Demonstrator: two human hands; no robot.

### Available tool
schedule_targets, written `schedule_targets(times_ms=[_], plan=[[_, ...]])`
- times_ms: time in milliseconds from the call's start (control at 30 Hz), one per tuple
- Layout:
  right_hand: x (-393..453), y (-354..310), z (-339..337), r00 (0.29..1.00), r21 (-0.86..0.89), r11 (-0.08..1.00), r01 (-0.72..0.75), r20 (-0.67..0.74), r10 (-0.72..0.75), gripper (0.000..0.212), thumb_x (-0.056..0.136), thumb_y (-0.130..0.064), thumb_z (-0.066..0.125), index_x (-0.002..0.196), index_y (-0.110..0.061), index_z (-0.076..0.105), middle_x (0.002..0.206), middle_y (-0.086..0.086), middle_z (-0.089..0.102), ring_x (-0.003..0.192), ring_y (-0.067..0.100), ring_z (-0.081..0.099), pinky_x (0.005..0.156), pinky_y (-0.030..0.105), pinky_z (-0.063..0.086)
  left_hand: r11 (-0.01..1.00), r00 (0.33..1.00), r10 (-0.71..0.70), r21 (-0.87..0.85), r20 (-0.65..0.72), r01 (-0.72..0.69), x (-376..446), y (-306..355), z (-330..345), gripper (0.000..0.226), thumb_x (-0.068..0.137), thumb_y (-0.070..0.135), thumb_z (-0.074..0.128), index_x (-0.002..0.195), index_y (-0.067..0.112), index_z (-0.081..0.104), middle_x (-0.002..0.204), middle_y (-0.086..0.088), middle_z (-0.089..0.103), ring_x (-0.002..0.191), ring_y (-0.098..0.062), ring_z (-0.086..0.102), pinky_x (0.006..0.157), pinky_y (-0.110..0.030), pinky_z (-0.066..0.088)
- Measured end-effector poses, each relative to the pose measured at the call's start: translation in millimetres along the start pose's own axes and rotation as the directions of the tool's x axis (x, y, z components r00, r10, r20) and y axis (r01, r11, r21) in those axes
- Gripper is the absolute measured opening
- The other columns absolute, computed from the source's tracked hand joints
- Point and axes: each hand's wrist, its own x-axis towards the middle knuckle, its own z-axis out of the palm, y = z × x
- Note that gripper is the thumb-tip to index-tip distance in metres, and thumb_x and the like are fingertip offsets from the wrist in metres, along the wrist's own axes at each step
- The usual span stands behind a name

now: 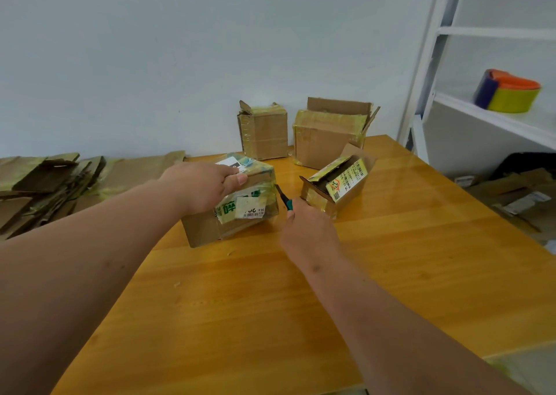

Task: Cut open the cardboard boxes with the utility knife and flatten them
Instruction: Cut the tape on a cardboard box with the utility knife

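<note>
Left hand (207, 184) clamps top edge of taped box (231, 199) on table (391, 259), steadying for cut. Right hand (307, 232) grips utility knife (284, 198), blade at box's right side seam.

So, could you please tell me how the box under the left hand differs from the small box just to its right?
The box under the left hand is closed and taped shut; the small box lies on its side with its flaps open. The left hand grips the first, with the utility knife in the right hand at its edge; nothing touches the small one. The first looks larger. Both are brown cardboard with yellowish tape and labels, on the wooden table.
</note>
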Motion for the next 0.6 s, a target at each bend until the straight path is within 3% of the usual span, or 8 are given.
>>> schedule_targets(times_ms=[67, 267, 333, 467, 600], plan=[[-1.0, 1.6, -0.3, 1.000, -0.009, 1.000, -0.019, 0.011, 0.019, 0.016, 0.104, -0.019, 0.037, 0.110, -0.016, 0.051, 0.085, -0.003, 0.051, 0.083, 0.018, 0.055, 0.058, 0.029, 0.038, 1.000, 1.000, 0.012, 0.009, 0.010, -0.012, -0.6, 0.9, -0.2, 0.060, 0.096, 0.063, 0.013, 0.147, 0.039, 0.035, 0.140, -0.003, 0.053, 0.123, -0.027, 0.051, 0.082, -0.035, 0.044], [-8.0, 1.2, -1.3, 0.996, -0.080, 0.995, -0.056, 0.058, 0.061, 0.015, 0.101, -0.017, 0.041, 0.114, -0.020, 0.049, 0.086, -0.004, 0.048, 0.082, 0.017, 0.051, 0.061, 0.028, 0.042, 0.999, 0.999, 0.019, 0.029, 0.040, -0.020, -6.2, 6.5, -2.0, 0.058, 0.098, 0.060, 0.014, 0.148, 0.038, 0.034, 0.141, -0.003, 0.052, 0.123, -0.026, 0.051, 0.085, -0.034, 0.044], [-13.1, 2.7, 0.2, 0.992, -0.116, 0.990, -0.077, 0.095, 0.088, 0.007, 0.101, -0.018, 0.042, 0.100, -0.020, 0.048, 0.079, -0.007, 0.046, 0.077, 0.013, 0.054, 0.064, 0.028, 0.048, 1.000, 1.000, 0.016, 0.017, 0.015, -0.017, -8.6, 7.9, 0.6, 0.057, 0.099, 0.058, 0.015, 0.146, 0.034, 0.038, 0.134, -0.006, 0.057, 0.117, -0.027, 0.054, 0.085, -0.035, 0.046], [-27.7, 5.6, 9.4, 0.985, -0.258, 0.965, 0.045, 0.174, 0.001, 0.014, 0.100, -0.017, 0.039, 0.106, -0.020, 0.052, 0.078, -0.004, 0.055, 0.067, 0.010, 0.056, 0.058, 0.025, 0.047, 0.969, 0.992, -0.096, -0.237, -0.081, 0.074, -2.6, -9.7, -19.3, 0.061, 0.099, 0.057, 0.016, 0.126, 0.018, 0.055, 0.102, -0.008, 0.061, 0.094, -0.027, 0.056, 0.079, -0.036, 0.047], [-17.4, 6.4, 5.2, 0.988, -0.175, 0.984, -0.034, 0.142, 0.059, 0.013, 0.101, -0.022, 0.038, 0.103, -0.023, 0.051, 0.078, -0.006, 0.055, 0.064, 0.008, 0.055, 0.060, 0.028, 0.052, 0.958, 0.996, -0.068, -0.281, -0.055, 0.050, -7.1, -27.4, -27.3, 0.061, 0.098, 0.058, 0.018, 0.124, 0.020, 0.057, 0.110, -0.009, 0.061, 0.100, -0.026, 0.052, 0.082, -0.033, 0.038]])
